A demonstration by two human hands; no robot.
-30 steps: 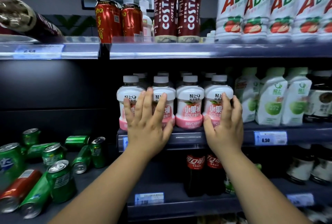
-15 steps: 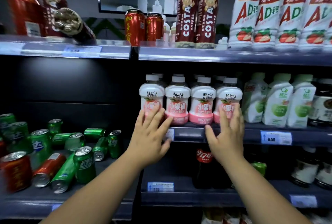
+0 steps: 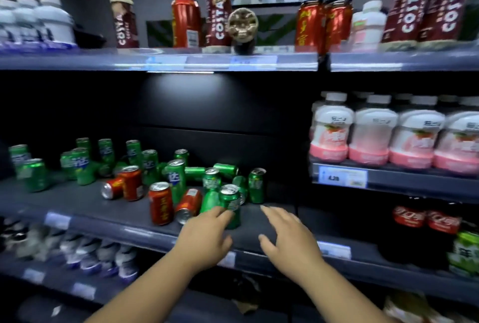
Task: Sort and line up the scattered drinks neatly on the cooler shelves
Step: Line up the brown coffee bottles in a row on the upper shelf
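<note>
Several green cans [image 3: 176, 175] and red cans [image 3: 160, 203] lie scattered on the left middle shelf [image 3: 85, 203], some upright, some tipped over. My left hand [image 3: 204, 239] is open, its fingertips at an upright green can [image 3: 230, 204] near the shelf's front. Just to the right, my right hand [image 3: 287, 239] hovers open over bare shelf and holds nothing. Pink-and-white bottles [image 3: 370, 133] stand in a row on the right shelf. On the top shelf, one Costa bottle [image 3: 242, 28] lies on its side among upright Costa bottles [image 3: 217, 6] and red cans [image 3: 185, 20].
Cola bottles [image 3: 425, 221] stand on the lower right shelf. White bottles [image 3: 41, 22] fill the top left. Blurred cups or bottles [image 3: 85, 255] sit on the shelf below the cans. The shelf divider [image 3: 303, 167] separates the can shelf from the pink bottles.
The view has swung left and down. Both hands left the pink bottles and moved to the scattered-can shelf; my left hand now reaches a green can.
</note>
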